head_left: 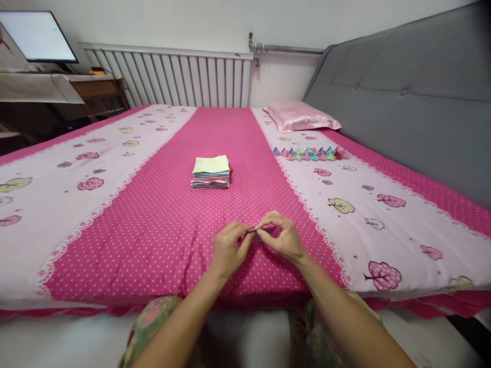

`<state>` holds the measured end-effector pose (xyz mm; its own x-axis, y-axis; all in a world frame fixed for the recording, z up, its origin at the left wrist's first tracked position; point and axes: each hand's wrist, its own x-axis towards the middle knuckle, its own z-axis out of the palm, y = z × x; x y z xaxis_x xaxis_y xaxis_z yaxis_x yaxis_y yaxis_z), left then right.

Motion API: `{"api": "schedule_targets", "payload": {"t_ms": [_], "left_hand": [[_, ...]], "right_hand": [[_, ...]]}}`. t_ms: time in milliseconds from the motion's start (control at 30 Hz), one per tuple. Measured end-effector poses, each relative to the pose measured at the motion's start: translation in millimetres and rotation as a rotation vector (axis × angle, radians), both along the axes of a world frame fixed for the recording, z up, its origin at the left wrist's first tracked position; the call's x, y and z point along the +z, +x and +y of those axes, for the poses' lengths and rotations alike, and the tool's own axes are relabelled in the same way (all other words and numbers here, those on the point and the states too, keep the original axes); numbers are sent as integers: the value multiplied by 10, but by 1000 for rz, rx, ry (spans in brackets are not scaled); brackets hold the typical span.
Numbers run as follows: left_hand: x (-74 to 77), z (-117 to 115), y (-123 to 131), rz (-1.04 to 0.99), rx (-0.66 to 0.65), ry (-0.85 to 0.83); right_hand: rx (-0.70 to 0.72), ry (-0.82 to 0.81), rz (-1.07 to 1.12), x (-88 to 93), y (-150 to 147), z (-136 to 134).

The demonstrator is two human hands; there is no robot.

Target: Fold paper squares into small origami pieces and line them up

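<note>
My left hand (227,249) and my right hand (281,235) meet over the pink dotted bedsheet (161,225), near the bed's front edge. Both pinch a small folded piece of pink paper (256,231) between their fingertips; most of it is hidden by the fingers. Further up the bed lies a stack of coloured paper squares (211,173) with a pale green sheet on top. To the right, a row of several small folded paper shapes (309,153) in mixed colours sits on the lighter part of the sheet.
A pink satin pillow (299,116) lies at the head of the bed by the grey padded headboard (402,97). A white radiator (172,76) lines the far wall. A monitor (36,36) stands on a desk at the far left.
</note>
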<state>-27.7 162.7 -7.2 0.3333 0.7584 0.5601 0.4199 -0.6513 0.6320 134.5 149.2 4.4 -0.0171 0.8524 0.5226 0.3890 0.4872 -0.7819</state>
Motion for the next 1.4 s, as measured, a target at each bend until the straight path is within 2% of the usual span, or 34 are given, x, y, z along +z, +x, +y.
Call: {"api": "schedule_targets", "payload": {"t_ms": [167, 533, 1100, 1400], "left_hand": [[48, -22, -1, -57, 29, 18], [54, -33, -6, -109, 19, -3], [86, -15, -37, -140, 35, -7], [93, 11, -61, -181, 30, -42]], "right_hand": [[-7, 10, -29, 8, -17, -4], [-44, 52, -81, 19, -27, -6], [-87, 30, -33, 23, 76, 25], [-168, 28, 15, 30, 190, 68]]}}
